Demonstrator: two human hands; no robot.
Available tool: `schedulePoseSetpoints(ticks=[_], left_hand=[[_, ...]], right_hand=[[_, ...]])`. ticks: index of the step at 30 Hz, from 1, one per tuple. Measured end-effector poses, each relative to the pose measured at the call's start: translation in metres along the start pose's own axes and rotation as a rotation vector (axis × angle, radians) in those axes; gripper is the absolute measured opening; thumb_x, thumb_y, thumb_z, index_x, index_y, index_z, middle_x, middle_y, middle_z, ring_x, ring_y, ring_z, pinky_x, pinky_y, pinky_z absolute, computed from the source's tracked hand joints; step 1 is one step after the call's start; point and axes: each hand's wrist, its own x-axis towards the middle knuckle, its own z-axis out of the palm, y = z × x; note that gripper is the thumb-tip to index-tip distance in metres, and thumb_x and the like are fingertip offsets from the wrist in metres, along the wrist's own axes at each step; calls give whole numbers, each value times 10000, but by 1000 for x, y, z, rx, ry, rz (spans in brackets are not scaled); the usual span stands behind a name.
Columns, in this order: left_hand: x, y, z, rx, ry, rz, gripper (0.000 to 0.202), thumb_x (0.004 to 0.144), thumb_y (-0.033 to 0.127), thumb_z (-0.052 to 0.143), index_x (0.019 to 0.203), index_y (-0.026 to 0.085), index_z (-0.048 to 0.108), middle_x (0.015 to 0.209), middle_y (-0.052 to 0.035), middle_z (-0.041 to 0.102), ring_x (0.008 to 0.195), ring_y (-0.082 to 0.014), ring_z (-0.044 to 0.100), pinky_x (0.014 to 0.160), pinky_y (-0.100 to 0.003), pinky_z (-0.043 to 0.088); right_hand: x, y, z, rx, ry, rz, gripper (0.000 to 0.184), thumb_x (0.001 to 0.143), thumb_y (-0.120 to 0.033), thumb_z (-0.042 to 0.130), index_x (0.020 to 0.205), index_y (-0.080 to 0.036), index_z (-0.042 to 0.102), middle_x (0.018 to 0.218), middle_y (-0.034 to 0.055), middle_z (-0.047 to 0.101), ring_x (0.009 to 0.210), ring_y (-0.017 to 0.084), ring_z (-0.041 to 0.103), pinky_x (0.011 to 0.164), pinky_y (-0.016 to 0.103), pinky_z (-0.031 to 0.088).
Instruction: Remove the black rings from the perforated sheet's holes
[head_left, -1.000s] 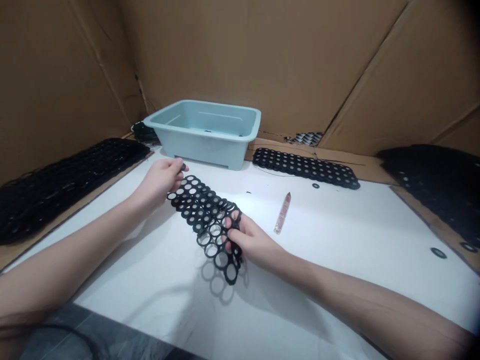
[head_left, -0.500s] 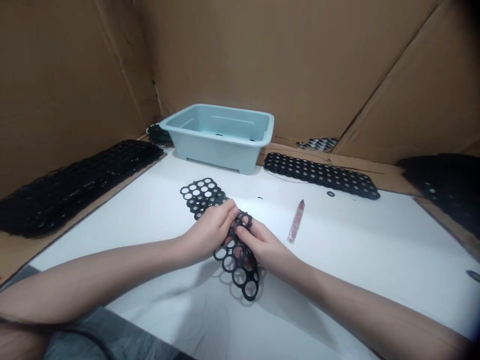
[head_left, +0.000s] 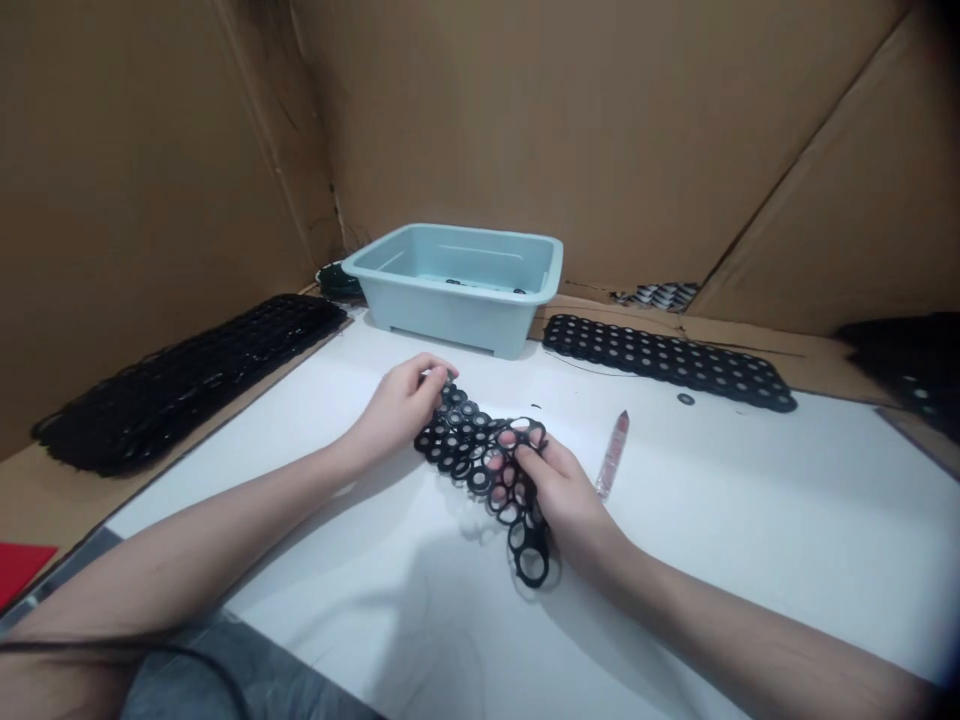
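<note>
A flexible black sheet of joined rings (head_left: 469, 445) hangs between my two hands just over the white table. My left hand (head_left: 409, 400) pinches its far left end, thumb against the fingers. The right hand (head_left: 559, 490) grips the near right end, where the sheet is twisted and folded, with its thumb on top and fingertips showing through the rings. A loose end with larger open rings droops below the right hand. Some rings nearer the left hand look filled with grey discs or doubled up; I cannot tell which.
Behind stands a light blue basin (head_left: 450, 312) with small dark bits inside. A flat black ring sheet (head_left: 667, 362) lies back right, near a small loose ring (head_left: 685, 399). A pointed reddish tool (head_left: 614, 455) lies right of my hand. Black sheets are stacked (head_left: 187, 385) at left.
My left hand has moved from the sheet's middle to its far end, away from the right hand. The sheet is now stretched between them. The view has shifted slightly.
</note>
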Motion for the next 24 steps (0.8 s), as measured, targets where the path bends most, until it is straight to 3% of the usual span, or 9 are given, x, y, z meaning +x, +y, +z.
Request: schedulePoseSetpoints(ticks=[2, 5, 10, 15, 19, 24], left_hand=[[-11, 6, 5, 128, -56, 93, 234, 851, 325, 363, 918, 200, 549, 592, 32, 453, 514, -98, 397, 479, -218, 282], [-26, 13, 13, 282, -105, 183, 233, 857, 278, 346, 840, 194, 563, 631, 27, 506, 558, -103, 426, 534, -229, 310], [-40, 15, 24, 370, -188, 165, 231, 876, 283, 320, 773, 186, 502, 618, 31, 511, 551, -105, 448, 536, -236, 311], [-48, 16, 29, 373, -254, 140, 303, 894, 372, 270, 752, 186, 462, 675, 7, 554, 604, -129, 500, 566, -256, 341], [-50, 19, 30, 379, -348, 93, 259, 820, 442, 426, 825, 186, 463, 698, -1, 581, 608, -149, 514, 535, -251, 341], [-38, 13, 23, 359, -278, 123, 291, 874, 372, 293, 738, 187, 471, 680, -1, 562, 630, -149, 515, 576, -261, 363]], right_hand=[[3, -4, -1, 34, 71, -8, 163, 792, -237, 437, 951, -201, 445, 646, -17, 531, 481, 86, 471, 445, 202, 372], [5, -8, -3, 72, 104, -27, 315, 780, -225, 442, 1094, -245, 429, 623, -29, 536, 476, 80, 460, 427, 174, 340], [3, -9, 0, 102, 78, -14, 390, 761, -256, 442, 1150, -256, 419, 589, -35, 531, 441, 85, 456, 410, 178, 338], [-2, -9, 1, 106, 35, 3, 349, 761, -266, 449, 1108, -239, 425, 634, -23, 553, 486, 87, 486, 420, 170, 330], [-6, -9, 1, -35, -12, -101, 262, 750, -333, 557, 959, -194, 479, 740, -6, 554, 608, 94, 521, 505, 194, 395], [-7, -10, 1, -192, -69, -110, 213, 730, -339, 597, 803, -160, 509, 669, -14, 540, 559, 76, 464, 495, 193, 364]])
